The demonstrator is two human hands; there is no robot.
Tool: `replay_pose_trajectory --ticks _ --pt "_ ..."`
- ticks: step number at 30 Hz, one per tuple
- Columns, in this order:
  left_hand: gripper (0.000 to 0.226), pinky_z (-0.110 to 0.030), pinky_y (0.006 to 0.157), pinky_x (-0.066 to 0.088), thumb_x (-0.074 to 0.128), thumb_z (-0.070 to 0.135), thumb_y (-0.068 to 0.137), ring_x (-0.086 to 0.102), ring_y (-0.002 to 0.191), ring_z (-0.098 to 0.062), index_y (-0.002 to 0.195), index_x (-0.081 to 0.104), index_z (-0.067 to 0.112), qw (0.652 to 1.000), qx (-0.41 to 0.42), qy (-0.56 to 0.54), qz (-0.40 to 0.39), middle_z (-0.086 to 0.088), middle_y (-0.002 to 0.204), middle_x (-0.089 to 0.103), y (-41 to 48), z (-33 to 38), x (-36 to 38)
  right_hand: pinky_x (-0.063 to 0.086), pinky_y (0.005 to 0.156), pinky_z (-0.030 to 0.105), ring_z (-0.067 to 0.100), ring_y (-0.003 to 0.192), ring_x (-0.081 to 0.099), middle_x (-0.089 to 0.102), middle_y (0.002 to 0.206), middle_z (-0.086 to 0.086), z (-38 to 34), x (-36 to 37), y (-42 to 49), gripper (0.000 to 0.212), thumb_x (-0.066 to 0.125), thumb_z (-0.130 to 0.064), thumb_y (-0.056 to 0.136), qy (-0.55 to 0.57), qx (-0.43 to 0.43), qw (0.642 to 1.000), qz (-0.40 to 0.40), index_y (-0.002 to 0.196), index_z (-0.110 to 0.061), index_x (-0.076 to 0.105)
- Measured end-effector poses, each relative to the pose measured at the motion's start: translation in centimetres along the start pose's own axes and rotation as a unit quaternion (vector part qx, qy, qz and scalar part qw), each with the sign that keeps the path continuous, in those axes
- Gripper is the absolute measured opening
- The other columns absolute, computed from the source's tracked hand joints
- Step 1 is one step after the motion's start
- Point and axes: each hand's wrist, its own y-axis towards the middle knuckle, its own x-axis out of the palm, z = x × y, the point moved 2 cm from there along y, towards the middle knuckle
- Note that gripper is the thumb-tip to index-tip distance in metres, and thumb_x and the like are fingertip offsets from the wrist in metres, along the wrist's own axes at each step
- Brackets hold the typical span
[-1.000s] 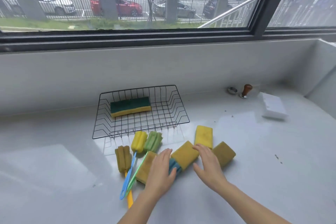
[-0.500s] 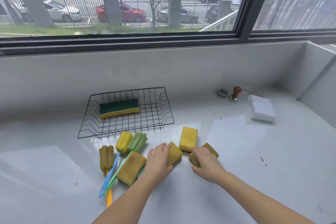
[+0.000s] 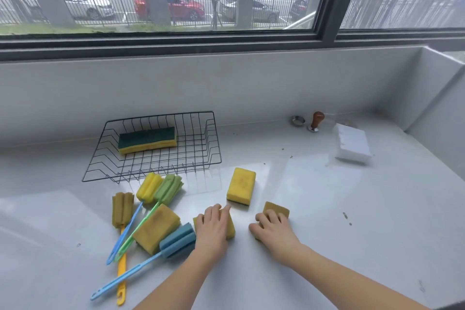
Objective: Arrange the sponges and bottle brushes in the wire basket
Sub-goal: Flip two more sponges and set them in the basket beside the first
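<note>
Since a second ago both hands have drawn apart, left hand (image 3: pixel 212 228) now flat on one yellow sponge (image 3: pixel 230 230), right hand (image 3: pixel 273 228) curled over another (image 3: pixel 276 209), neither lifted; light, squashy, best pinched by side edges; wire basket (image 3: pixel 214 148) behind.

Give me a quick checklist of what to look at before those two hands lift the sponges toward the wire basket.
1. Left hand on a sponge: ok, it covers a yellow sponge lying on the counter.
2. Right hand on a sponge: ok, it lies over a darker yellow sponge.
3. Fingers actually closed round the sponges: cannot tell, the hands hide the edges.
4. Room in the wire basket: ok, only one green-topped sponge lies in it, at the back.
5. Way to the basket: not ok for a straight slide; a bright yellow sponge and the bottle brushes lie in front of it.
</note>
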Motion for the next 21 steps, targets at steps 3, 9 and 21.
replay_pose_trajectory --ticks 3,9,21 --pt "0.076 -0.037 0.099 0.028 0.057 0.013 0.074 0.031 0.127 -0.026 0.138 0.020 0.030 1.000 0.008 -0.001 -0.015 0.000 0.136 0.036 -0.7 0.8 0.4 0.031 0.098 0.046 0.032 0.126 0.031 0.034 0.139 0.012 0.2 -0.1 0.0 0.050 0.054 0.001 0.078 -0.004 -0.011 1.000 -0.001 0.124 -0.012 0.037" --pt "0.070 -0.031 0.098 0.036 0.054 0.022 0.071 0.033 0.124 -0.020 0.135 0.027 0.033 0.982 0.036 -0.180 0.048 0.004 0.132 0.036 -1.3 2.0 -1.0 0.032 0.091 0.047 0.032 0.123 0.032 0.034 0.140 0.006 0.8 -0.1 -0.5 0.038 0.045 -0.007 0.082 0.042 -0.010 0.998 0.034 0.118 -0.017 0.038" --pt "0.066 -0.028 0.091 0.036 0.070 0.041 0.064 0.042 0.106 -0.015 0.119 0.040 0.022 0.955 -0.010 -0.267 0.131 0.003 0.113 0.044 -4.3 -1.8 -1.4 0.054 0.074 0.030 0.018 0.097 0.058 0.048 0.114 -0.005 4.0 -3.9 -2.9 0.042 0.050 -0.023 0.068 0.679 0.117 0.721 0.073 0.105 -0.040 0.042"
